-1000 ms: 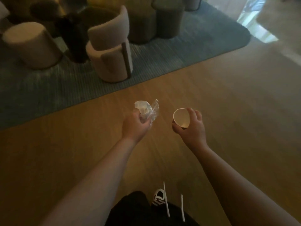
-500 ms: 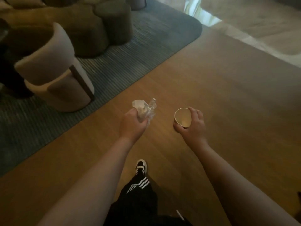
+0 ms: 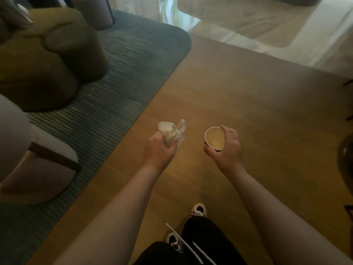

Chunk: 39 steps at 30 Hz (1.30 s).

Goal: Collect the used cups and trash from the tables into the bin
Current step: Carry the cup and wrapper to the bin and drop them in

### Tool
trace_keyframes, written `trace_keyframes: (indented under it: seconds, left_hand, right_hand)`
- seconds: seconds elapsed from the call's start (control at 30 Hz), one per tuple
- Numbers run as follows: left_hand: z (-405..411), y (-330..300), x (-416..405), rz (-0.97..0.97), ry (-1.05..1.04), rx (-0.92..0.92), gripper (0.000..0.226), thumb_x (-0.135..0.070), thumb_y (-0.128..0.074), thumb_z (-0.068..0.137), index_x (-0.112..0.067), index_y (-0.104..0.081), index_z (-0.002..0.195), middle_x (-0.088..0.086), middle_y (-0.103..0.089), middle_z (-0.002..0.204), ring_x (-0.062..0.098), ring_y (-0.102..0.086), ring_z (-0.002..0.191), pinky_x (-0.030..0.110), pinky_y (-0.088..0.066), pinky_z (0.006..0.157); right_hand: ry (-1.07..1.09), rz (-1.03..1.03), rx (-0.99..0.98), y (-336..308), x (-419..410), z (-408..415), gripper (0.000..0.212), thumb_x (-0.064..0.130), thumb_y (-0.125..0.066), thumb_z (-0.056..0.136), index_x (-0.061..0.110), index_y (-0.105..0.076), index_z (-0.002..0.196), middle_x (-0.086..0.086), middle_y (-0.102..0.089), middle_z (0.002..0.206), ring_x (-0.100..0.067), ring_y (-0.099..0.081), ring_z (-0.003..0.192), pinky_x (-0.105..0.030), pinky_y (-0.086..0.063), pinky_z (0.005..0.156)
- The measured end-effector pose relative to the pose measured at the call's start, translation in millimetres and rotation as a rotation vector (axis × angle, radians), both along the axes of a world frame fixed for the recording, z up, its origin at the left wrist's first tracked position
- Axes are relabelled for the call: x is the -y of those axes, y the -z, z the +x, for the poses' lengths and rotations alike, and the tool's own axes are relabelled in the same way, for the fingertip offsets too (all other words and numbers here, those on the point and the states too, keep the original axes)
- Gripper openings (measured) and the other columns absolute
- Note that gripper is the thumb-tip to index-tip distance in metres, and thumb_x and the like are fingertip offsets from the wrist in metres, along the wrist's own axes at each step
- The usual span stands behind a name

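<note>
Rug [image 3: 122, 77] & chairs now slide off left vs 1 s ago. Left hand [image 3: 159, 150] clutches crumpled wrapper [image 3: 172, 131], right hand [image 3: 226, 148] grips paper cup [image 3: 214, 138]. Prob walking to bin, unseen.

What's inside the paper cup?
The paper cup, gripped by the right hand, shows only a bare pale inside, no drink seen. The fingers cover its outer wall.

A lounge — upholstered poufs [image 3: 57, 60] and an armchair [image 3: 28, 153] on a rug [image 3: 124, 83], wooden floor [image 3: 248, 111].
</note>
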<state>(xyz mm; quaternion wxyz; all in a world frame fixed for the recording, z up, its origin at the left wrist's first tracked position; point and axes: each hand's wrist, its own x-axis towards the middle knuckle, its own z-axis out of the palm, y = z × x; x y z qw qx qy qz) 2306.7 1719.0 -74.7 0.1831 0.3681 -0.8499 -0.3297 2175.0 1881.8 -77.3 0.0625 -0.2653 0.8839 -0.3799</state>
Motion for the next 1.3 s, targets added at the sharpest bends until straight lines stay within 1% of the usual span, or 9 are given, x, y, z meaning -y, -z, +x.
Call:
trace_keyframes:
  seconds: [0.1, 0.27, 0.4, 0.57, 0.7, 0.87, 1.0, 1.23, 1.3]
  left_hand:
    - [-42, 10, 30, 0.019, 0.052, 0.003, 0.02, -0.033, -0.066, 0.082, -0.014, -0.06, 0.082, 0.0, -0.058, 0.076, 0.017, -0.055, 0.068, 0.029, -0.044, 0.055]
    - [-128, 18, 91, 0.008, 0.09, 0.002, 0.02, -0.032, -0.068, 0.082, -0.018, -0.055, 0.076, -0.009, -0.05, 0.07, 0.012, -0.05, 0.062, 0.022, -0.033, 0.049]
    - [-208, 15, 145, 0.001, 0.08, 0.029, 0.021, -0.035, -0.066, 0.083, -0.015, -0.06, 0.083, -0.003, -0.057, 0.077, 0.015, -0.054, 0.068, 0.028, -0.041, 0.055]
    - [-291, 6, 210, 0.046, 0.027, 0.018, 0.02, -0.032, -0.067, 0.083, -0.014, -0.058, 0.081, 0.002, -0.059, 0.078, 0.019, -0.057, 0.069, 0.035, -0.05, 0.059]
    - [-342, 6, 260, 0.025, -0.003, 0.018, 0.021, -0.032, -0.068, 0.082, -0.022, -0.051, 0.073, -0.006, -0.052, 0.069, 0.013, -0.053, 0.062, 0.025, -0.038, 0.049]
    - [-402, 10, 330, 0.028, -0.057, 0.003, 0.029, -0.031, -0.068, 0.081, -0.03, -0.043, 0.066, -0.012, -0.047, 0.064, 0.002, -0.045, 0.057, 0.02, -0.027, 0.047]
    - [-456, 18, 407, 0.028, -0.09, -0.001, 0.02, -0.032, -0.067, 0.082, -0.021, -0.052, 0.075, -0.008, -0.05, 0.067, 0.006, -0.048, 0.06, 0.021, -0.031, 0.048]
    - [-560, 7, 536, 0.029, -0.087, -0.005, 0.019, -0.032, -0.067, 0.082, -0.021, -0.052, 0.076, -0.011, -0.049, 0.068, 0.003, -0.047, 0.06, 0.019, -0.031, 0.05]
    - [-590, 1, 569, 0.029, -0.08, -0.003, 0.017, -0.032, -0.066, 0.083, -0.02, -0.054, 0.079, -0.008, -0.052, 0.071, 0.01, -0.052, 0.064, 0.024, -0.038, 0.054]
  right_hand:
    - [0.022, 0.027, 0.003, 6, 25, -35, 0.077, 0.032, -0.078, 0.075, 0.01, -0.041, 0.139, -0.008, -0.043, 0.137, -0.023, -0.044, 0.123, -0.028, -0.037, 0.097]
    - [0.063, 0.023, 0.012, 18, 81, -116, 0.077, 0.031, -0.077, 0.075, 0.011, -0.041, 0.139, -0.007, -0.042, 0.138, -0.023, -0.043, 0.124, -0.03, -0.037, 0.099]
    - [0.049, 0.022, 0.037, 20, 135, -195, 0.077, 0.034, -0.077, 0.075, 0.014, -0.04, 0.14, -0.005, -0.04, 0.14, -0.021, -0.042, 0.126, -0.028, -0.037, 0.099]
    - [0.01, 0.04, 0.012, 10, 200, -278, 0.076, 0.035, -0.077, 0.074, 0.016, -0.042, 0.138, -0.001, -0.042, 0.137, -0.019, -0.044, 0.122, -0.029, -0.039, 0.097]
    - [-0.02, 0.033, 0.015, 6, 254, -333, 0.077, 0.035, -0.077, 0.074, 0.016, -0.041, 0.139, 0.0, -0.042, 0.136, -0.018, -0.044, 0.121, -0.025, -0.037, 0.095]
    - [-0.044, 0.036, 0.014, 11, 330, -404, 0.079, 0.035, -0.077, 0.074, 0.015, -0.039, 0.14, -0.001, -0.042, 0.135, -0.018, -0.045, 0.12, -0.027, -0.038, 0.096]
    - [-0.061, 0.039, 0.003, 18, 408, -467, 0.078, 0.036, -0.077, 0.075, 0.016, -0.039, 0.141, -0.001, -0.042, 0.135, -0.017, -0.045, 0.119, -0.028, -0.04, 0.096]
    - [-0.118, 0.071, -0.031, 10, 542, -565, 0.078, 0.039, -0.075, 0.075, 0.019, -0.038, 0.14, 0.003, -0.041, 0.136, -0.016, -0.046, 0.118, -0.029, -0.043, 0.092]
    - [-0.112, 0.079, -0.035, 5, 572, -594, 0.078, 0.04, -0.075, 0.075, 0.019, -0.037, 0.14, 0.003, -0.04, 0.136, -0.016, -0.045, 0.118, -0.03, -0.043, 0.093]
